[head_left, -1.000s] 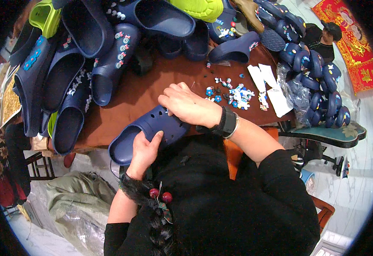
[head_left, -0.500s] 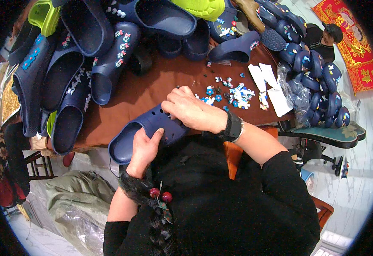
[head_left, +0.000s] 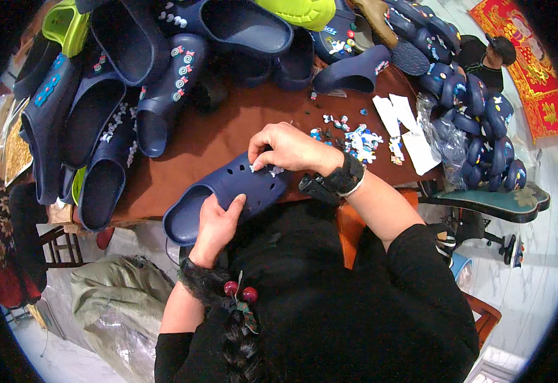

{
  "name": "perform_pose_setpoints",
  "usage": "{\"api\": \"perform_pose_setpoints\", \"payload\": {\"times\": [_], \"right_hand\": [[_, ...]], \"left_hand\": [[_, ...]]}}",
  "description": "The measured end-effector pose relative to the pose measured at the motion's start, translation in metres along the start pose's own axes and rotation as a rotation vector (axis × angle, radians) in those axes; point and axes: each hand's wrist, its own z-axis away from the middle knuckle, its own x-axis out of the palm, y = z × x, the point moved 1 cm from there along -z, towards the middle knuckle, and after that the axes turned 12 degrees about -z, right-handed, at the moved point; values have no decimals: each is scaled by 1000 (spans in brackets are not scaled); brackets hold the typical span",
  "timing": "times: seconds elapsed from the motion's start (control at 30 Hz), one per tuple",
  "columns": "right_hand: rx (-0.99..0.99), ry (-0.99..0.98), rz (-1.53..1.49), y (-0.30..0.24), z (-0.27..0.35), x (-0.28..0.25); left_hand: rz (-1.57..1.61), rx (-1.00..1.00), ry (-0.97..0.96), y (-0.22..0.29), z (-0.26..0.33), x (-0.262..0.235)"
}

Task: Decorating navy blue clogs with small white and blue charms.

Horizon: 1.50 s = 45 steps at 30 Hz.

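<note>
A navy clog (head_left: 189, 203) with round holes in its top is tilted in front of me at the table's near edge. My left hand (head_left: 218, 223) grips its side, thumb lying on the upper and the other fingers mostly hidden. Over the toe part, my right hand (head_left: 285, 148) is closed in a pinch, with a bit of a small white charm showing at its fingertips by one hole. Just beside it, white charms (head_left: 276, 171) sit on the clog. Loose blue and white charms (head_left: 362, 143) lie in a pile to the right of my right hand.
Navy clogs (head_left: 100, 115) with charms crowd the table's left and far side, along with a lime-green clog (head_left: 67, 27). White paper strips (head_left: 414, 143) lie right of the pile. Bagged clogs (head_left: 477, 127) stand on the right, above a teal-topped stool (head_left: 509, 199). Brown cloth (head_left: 158, 182) covers the table.
My right hand has drawn back slightly and turned, uncovering white charms on the clog. The left hand keeps its hold, and the clog has barely shifted.
</note>
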Motion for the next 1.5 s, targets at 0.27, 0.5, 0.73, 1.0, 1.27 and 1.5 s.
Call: {"api": "perform_pose_setpoints", "payload": {"times": [0.27, 0.5, 0.73, 1.0, 1.27, 1.5], "right_hand": [[-28, -20, 369, -5, -11, 9], [124, -87, 341, -8, -27, 7], [92, -71, 247, 10, -30, 7], [-61, 277, -138, 38, -8, -24], [20, 482, 468, 72, 74, -68], [-27, 482, 319, 89, 78, -33]], "left_hand": [[-4, 12, 36, -9, 0, 2], [45, 51, 31, -4, 2, 3], [-5, -14, -4, -4, -2, 0], [86, 15, 21, -9, -1, 2], [113, 0, -23, 10, 0, -1], [3, -18, 67, 1, 5, -2]]}}
